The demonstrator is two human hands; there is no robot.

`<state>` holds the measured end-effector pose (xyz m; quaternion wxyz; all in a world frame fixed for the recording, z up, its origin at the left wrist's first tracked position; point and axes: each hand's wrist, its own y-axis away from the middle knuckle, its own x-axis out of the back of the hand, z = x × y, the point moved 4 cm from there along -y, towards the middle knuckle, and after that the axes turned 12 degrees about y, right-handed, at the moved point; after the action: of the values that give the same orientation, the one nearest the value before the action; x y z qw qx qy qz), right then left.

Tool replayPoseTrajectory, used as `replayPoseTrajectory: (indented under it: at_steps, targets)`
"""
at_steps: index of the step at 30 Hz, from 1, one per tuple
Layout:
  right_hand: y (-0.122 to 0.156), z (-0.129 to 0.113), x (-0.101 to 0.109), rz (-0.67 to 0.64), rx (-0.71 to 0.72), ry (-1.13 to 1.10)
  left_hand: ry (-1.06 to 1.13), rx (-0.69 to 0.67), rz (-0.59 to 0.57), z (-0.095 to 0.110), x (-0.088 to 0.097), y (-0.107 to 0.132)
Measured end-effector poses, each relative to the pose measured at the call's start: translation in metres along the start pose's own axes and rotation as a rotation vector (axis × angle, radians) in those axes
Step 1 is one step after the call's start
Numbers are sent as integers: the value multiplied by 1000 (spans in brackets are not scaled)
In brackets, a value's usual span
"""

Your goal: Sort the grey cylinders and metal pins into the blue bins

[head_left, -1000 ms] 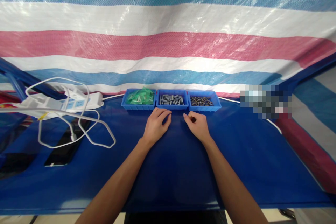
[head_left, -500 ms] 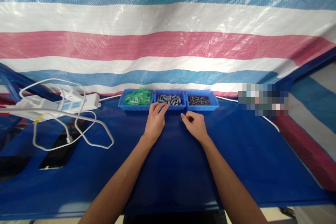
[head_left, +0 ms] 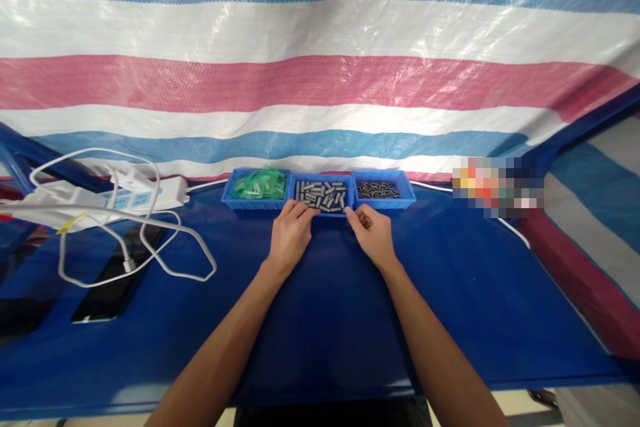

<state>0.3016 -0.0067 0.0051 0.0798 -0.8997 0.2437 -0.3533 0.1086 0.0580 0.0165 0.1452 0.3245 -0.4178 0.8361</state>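
Three small blue plastic bins stand side by side at the back of the table. The middle bin (head_left: 324,213) holds many short grey metal cylinders (head_left: 325,195). Its front left corner is gripped by my left hand (head_left: 291,233), fingers curled at the side and thumb at the front rim. My right hand (head_left: 371,233) is closed at the front right corner, thumb against the bin, its other fingers curled and partly hidden. In the left bin (head_left: 256,204) lie green plastic packets (head_left: 260,183). Small dark screws (head_left: 377,190) fill the right bin (head_left: 385,204).
White power strips (head_left: 150,195) and looped white cables (head_left: 175,273) lie on the left of the blue table (head_left: 330,320), with a black phone (head_left: 107,293) beneath the cables. A striped tarp (head_left: 310,83) hangs behind. A blurred-out patch (head_left: 497,187) covers something at back right.
The middle bin has come slightly toward me, and its cylinders lie more spread out. My left hand has moved from over the cylinders to the bin's corner; my right thumb now meets the bin.
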Motion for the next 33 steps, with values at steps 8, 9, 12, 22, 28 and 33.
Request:
replayPoseTrajectory:
  at_steps: [8,9,12,22,28,33]
  targets:
    - [-1,2,-2,54,-5,-28,42,-12,-114,-1,-2,4]
    - [-1,2,-1,64,0,-30,59,-16,-128,-1,-2,4]
    - [-2,4,1,83,7,-25,100,-22,-191,2,-4,6]
    - [-1,11,0,-51,51,14,140,-95,-335,20,-18,12]
    - [-1,16,-5,-71,15,-54,139,-80,-361,21,-21,13]
    - [-2,14,-4,-87,48,-29,183,-70,-330,20,-21,14]
